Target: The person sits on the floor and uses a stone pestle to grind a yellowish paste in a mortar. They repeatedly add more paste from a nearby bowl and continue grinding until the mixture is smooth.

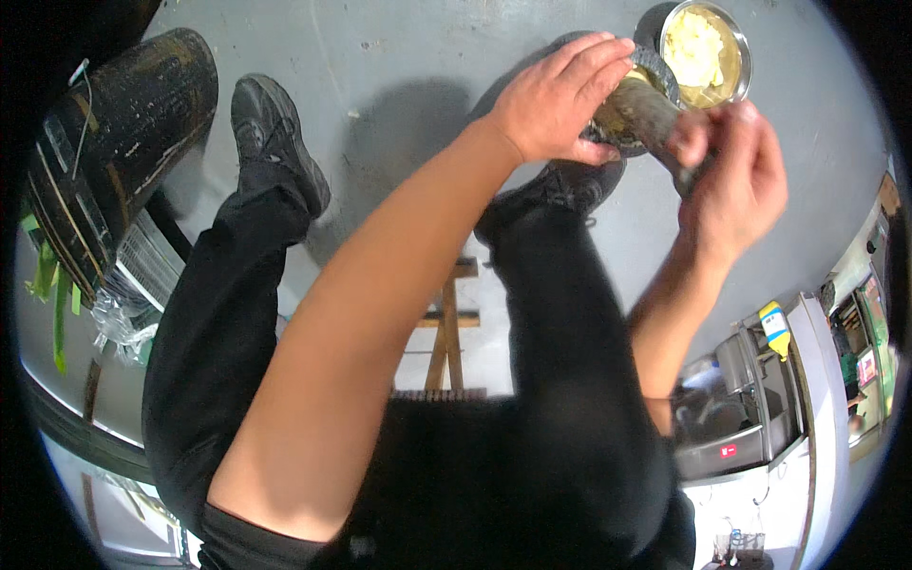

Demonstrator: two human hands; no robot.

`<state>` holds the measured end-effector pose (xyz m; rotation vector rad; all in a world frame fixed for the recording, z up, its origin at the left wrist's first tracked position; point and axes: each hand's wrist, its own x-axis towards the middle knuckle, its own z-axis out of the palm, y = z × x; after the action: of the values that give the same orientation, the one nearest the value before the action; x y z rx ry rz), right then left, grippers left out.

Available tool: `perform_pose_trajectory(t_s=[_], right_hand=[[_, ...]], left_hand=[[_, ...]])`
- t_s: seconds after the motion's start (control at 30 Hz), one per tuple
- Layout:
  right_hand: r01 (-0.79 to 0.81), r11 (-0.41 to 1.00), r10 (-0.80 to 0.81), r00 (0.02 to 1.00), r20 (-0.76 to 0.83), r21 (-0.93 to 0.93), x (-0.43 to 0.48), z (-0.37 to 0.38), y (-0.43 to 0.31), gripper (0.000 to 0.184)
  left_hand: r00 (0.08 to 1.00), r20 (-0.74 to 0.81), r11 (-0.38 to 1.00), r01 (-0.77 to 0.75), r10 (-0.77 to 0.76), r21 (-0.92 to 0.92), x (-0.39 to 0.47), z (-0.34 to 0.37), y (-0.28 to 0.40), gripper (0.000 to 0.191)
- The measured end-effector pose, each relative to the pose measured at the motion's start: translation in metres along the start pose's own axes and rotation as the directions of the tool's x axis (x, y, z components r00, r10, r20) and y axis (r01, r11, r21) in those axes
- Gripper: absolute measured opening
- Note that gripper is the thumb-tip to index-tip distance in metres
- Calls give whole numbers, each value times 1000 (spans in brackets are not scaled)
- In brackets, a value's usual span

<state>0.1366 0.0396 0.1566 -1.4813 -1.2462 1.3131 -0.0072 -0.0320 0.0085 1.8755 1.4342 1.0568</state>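
At the upper right a dark stone mortar (pixel 657 65) stands on the floor. My left hand (pixel 559 100) lies over its near-left rim, fingers extended across the opening. My right hand (pixel 741 171) is closed around the handle of a stone pestle (pixel 645 110), whose thick end is inside the mortar. The right hand is somewhat blurred. Some pale yellow food shows inside the mortar, mostly hidden by the hand and pestle. Just beyond the mortar, a round metal bowl (pixel 745 68) holds a pale yellow, shredded or mashed food (pixel 692 50).
A worn black container (pixel 142 114) is at the upper left, with a white rack (pixel 148 260) and clear plastic (pixel 121 324) below. My shoes flank a wooden stool (pixel 447 320). At the right are a metal sink unit (pixel 769 406) and a yellow bottle (pixel 775 329).
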Motion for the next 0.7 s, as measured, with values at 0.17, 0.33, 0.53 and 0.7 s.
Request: perform_pose_trajectory(t_s=[0.17, 0.33, 0.53, 0.7], right_hand=[[-101, 969, 109, 994, 27, -224, 5, 0, 46, 32], [-36, 996, 35, 999, 11, 85, 2, -7, 12, 34], [-211, 974, 215, 976, 40, -80, 35, -7, 43, 33], [-68, 995, 69, 997, -25, 70, 6, -17, 15, 33]], left_hand=[[999, -22, 999, -34, 34, -19, 7, 2, 2, 115], [997, -49, 998, -53, 54, 16, 6, 3, -8, 115], [999, -33, 999, -40, 39, -28, 2, 5, 1, 115], [999, -35, 999, -35, 35, 11, 4, 2, -8, 114]])
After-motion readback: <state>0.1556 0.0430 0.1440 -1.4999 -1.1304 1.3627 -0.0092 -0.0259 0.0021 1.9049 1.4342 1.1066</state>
